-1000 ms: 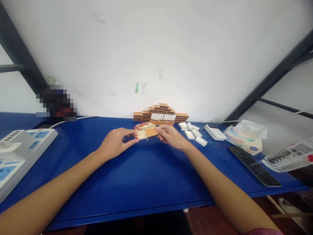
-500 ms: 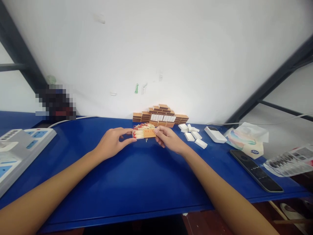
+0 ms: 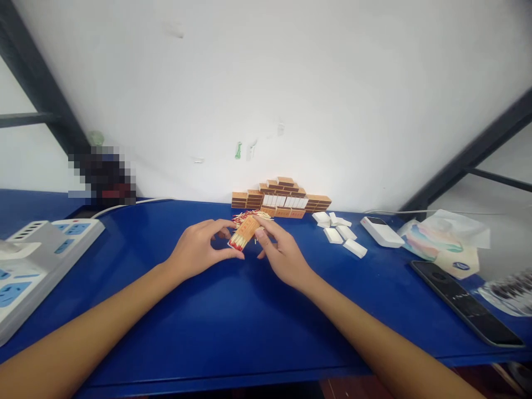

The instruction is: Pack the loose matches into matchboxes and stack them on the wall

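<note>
Right hand (image 3: 286, 249) grasping an orange printed cardboard matchbox (image 3: 248, 226), thumb on its upper right part. Box is tilted, lower-left end uncovered, wooden matches with red heads (image 3: 236, 244) showing there. Left hand (image 3: 197, 244) curved around that lower-left end, thumb and fingers spread to either side of it; can't tell if it grips the box or is just beside it. Box sits between both hands, above the glossy blue desk (image 3: 199, 327), nearer back edge than front edge, in front of a loose pile of red-headed wooden matches (image 3: 245, 215) that it partly hides. Stepped stack of brown-and-orange matchboxes (image 3: 285, 191) at middle of desk's back edge, just beside the white wall (image 3: 353, 100), with a row of small white upright blocks (image 3: 286, 201) set in it. To the right of the stack, near back edge: scattered small white box-shaped pieces (image 3: 344, 233), then a white rectangular device with a dark screen (image 3: 381, 231), then a pastel-patterned soft tissue pack (image 3: 432, 241). Black flat smartphone (image 3: 465, 302) lies toward the front right corner. White-and-grey power strip with blue sockets (image 3: 54, 260) at left, cut off by the view.
</note>
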